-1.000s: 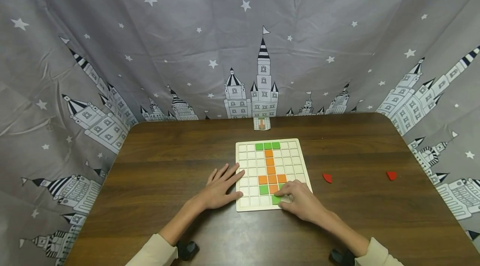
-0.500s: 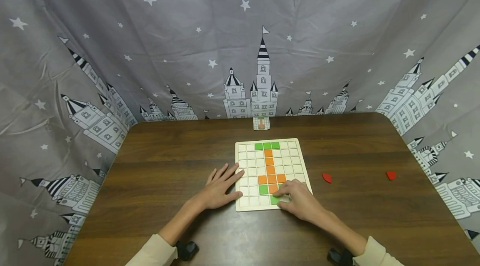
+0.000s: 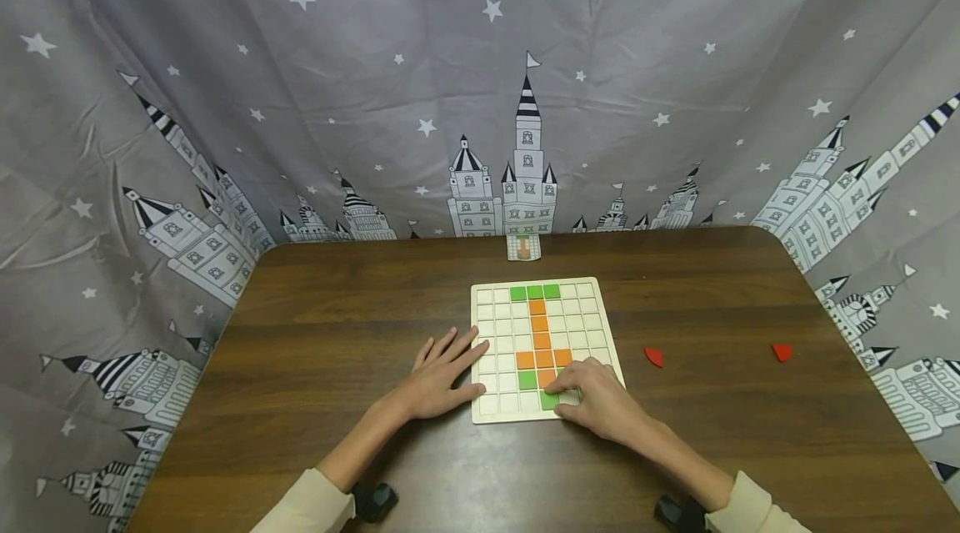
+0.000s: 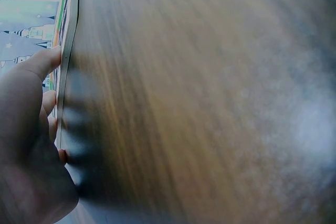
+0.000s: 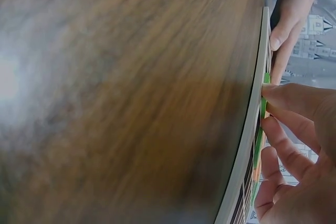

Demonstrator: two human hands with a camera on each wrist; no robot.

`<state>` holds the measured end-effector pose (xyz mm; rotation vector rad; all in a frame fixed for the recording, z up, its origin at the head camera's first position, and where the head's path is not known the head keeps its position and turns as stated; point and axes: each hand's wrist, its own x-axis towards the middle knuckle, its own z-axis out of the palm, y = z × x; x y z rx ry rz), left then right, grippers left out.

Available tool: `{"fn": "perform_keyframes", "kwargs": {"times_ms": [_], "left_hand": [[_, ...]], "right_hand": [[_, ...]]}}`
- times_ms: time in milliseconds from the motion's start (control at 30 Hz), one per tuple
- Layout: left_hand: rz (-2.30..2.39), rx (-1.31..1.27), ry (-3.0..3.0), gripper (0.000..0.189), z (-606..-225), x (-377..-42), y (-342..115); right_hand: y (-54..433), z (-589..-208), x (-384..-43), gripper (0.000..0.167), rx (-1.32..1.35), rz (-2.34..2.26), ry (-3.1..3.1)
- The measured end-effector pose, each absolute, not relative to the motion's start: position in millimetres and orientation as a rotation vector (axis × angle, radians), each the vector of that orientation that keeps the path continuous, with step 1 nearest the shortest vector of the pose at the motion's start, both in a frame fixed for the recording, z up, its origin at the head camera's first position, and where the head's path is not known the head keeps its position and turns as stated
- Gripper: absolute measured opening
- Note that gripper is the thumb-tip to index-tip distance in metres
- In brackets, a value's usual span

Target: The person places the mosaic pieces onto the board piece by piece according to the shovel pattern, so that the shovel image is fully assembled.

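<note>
A pale square grid board [image 3: 588,321] lies on the table, with green and orange square tiles set in its cells. The orange tiles [image 3: 541,341] form a column with a short crossbar low down, and three green tiles [image 3: 535,292] line the far row. My right hand [image 3: 603,408] pinches a green square tile [image 3: 549,401] by thumb and forefinger at the near row, covering part of the board's near right corner. My left hand [image 3: 437,383] lies spread at the board's left edge, fingertips and thumb touching the rim. In the right wrist view, the thumb [image 5: 281,94] meets the green tile's edge.
Two red quarter-round pieces [image 3: 654,357] [image 3: 782,352] lie on the table to the right of the board. A small pattern card [image 3: 523,248] sits at the table's far edge, against a grey castle-print curtain [image 3: 360,82].
The green tile under my right fingers has shifted slightly left in the near row, and the right hand moved a little with it. My left hand has stayed in place.
</note>
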<state>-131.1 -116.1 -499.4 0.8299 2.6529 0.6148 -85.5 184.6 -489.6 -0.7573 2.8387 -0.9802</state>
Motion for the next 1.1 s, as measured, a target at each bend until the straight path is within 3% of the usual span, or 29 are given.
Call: {"fn": "perform_keyframes", "kwargs": {"times_ms": [1100], "left_hand": [[0.609,0.828,2.652,0.069,-498.9,-131.4,-116.0]], "right_hand": [[201.1,-487.1,-82.8,0.017,-0.736,-1.073,2.852]]}}
